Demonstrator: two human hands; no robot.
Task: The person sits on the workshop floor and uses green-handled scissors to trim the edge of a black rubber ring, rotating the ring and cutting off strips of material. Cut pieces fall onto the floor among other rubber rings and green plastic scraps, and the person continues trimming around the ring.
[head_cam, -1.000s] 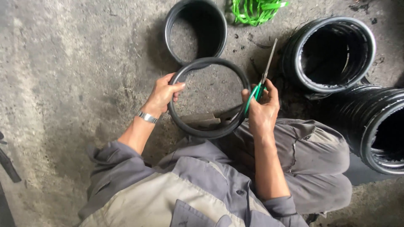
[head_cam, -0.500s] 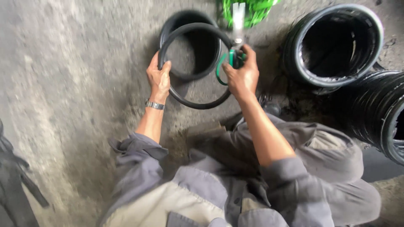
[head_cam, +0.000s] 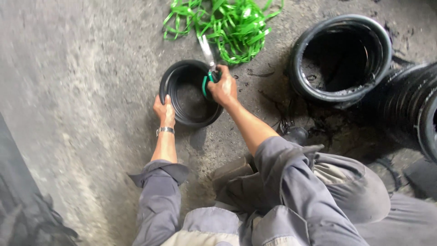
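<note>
Bare grey concrete floor (head_cam: pixel 82 91), rough, streaked pale to left of hands, darker and oil-stained to right. Tangle of green strapping (head_cam: pixel 227 23) on floor just beyond hands. Stacks of black rings (head_cam: pixel 341 54) well off to right. Flat, even daylight, soft shadows.

No packages or signs

Nothing here bears a label or a screen; no package, sign or display shows anywhere.

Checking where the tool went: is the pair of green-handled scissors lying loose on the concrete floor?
No, the green-handled scissors are gripped in the right hand at the rim of the stack of black rubber rings.
</note>
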